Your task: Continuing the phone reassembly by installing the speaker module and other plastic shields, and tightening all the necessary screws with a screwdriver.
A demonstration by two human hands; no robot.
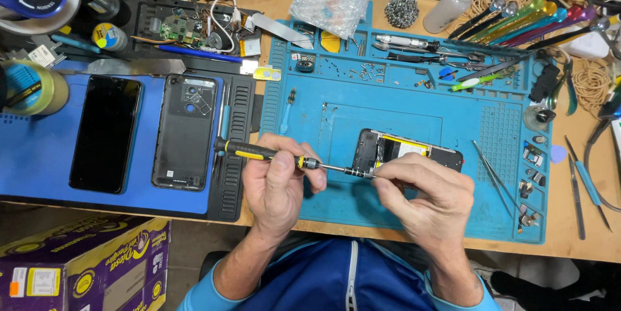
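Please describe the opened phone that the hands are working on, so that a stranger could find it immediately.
Look at the teal mat in the middle of the bench. Near its front edge lies the opened phone, beside the right hand. Unlike the two black phones on the blue pad at the left, it shows a yellow inside.

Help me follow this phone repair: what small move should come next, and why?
Probably turn the screwdriver with the left hand: its tip already sits at the opened phone's edge, and the right hand steadies the phone and shaft.
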